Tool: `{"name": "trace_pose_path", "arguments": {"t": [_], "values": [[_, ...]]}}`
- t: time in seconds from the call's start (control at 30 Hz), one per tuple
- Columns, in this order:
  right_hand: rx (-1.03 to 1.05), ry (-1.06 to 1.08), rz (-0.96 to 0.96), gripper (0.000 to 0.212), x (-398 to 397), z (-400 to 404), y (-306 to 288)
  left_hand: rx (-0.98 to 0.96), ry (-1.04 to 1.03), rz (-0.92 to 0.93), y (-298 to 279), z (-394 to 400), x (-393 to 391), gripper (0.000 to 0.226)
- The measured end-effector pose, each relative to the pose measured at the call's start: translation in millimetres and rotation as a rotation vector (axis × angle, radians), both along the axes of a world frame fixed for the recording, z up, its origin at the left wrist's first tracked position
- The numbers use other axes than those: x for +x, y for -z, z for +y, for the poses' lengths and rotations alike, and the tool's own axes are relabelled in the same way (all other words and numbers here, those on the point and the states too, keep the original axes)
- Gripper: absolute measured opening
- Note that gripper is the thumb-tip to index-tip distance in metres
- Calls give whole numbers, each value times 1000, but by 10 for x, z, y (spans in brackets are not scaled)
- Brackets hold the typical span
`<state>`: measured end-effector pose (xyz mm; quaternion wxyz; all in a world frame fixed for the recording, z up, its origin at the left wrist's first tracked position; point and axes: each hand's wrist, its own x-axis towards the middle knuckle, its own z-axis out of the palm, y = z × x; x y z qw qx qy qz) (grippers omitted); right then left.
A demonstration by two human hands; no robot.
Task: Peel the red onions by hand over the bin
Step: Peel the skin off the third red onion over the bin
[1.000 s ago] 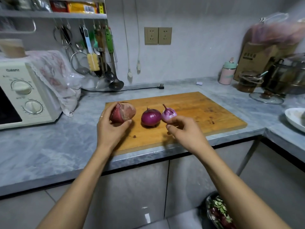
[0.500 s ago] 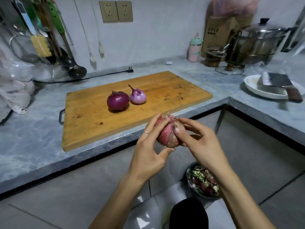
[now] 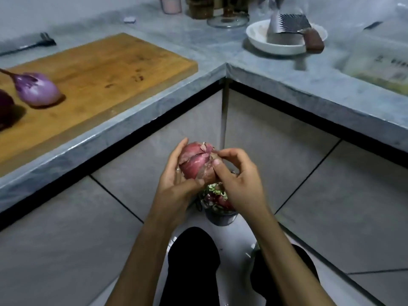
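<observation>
A large red onion (image 3: 195,163) with dry, cracked skin is held in front of the cabinet, directly above the small bin (image 3: 220,215). My left hand (image 3: 176,180) grips it from the left and below. My right hand (image 3: 238,182) pinches the loose skin at the onion's top right with thumb and fingers. The bin on the floor holds vegetable scraps and is partly hidden by both hands. A pale purple onion (image 3: 36,89) lies on the wooden cutting board (image 3: 106,65). A darker onion (image 3: 5,109) sits at the left frame edge.
The grey counter (image 3: 276,69) forms an inner corner above the bin. A white plate (image 3: 284,38) on it carries a cleaver. Jars and a glass lid stand at the back. My legs in dark trousers (image 3: 192,266) are below the hands, over the tiled floor.
My left hand lifted the large onion off the board and both hands carried it down over the bin. My right hand now pinches its skin. The view tilted down and right.
</observation>
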<state>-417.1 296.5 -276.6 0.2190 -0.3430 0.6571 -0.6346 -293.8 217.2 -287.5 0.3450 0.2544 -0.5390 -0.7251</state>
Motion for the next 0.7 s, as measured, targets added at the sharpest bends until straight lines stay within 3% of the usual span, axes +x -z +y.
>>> {"name": "trace_pose_path", "arguments": {"t": [0.23, 0.33, 0.63, 0.7], "values": [[211, 40, 49, 7, -423, -85, 506, 161, -67, -65, 609, -44, -417, 87], [256, 112, 85, 21, -506, -74, 675, 129, -127, -117, 818, 38, -559, 84], [268, 189, -42, 5, -696, -142, 886, -12, -116, -185, 1023, 32, -843, 79], [310, 176, -79, 11, -762, -190, 885, -51, -105, -201, 1061, -24, -888, 76]]}}
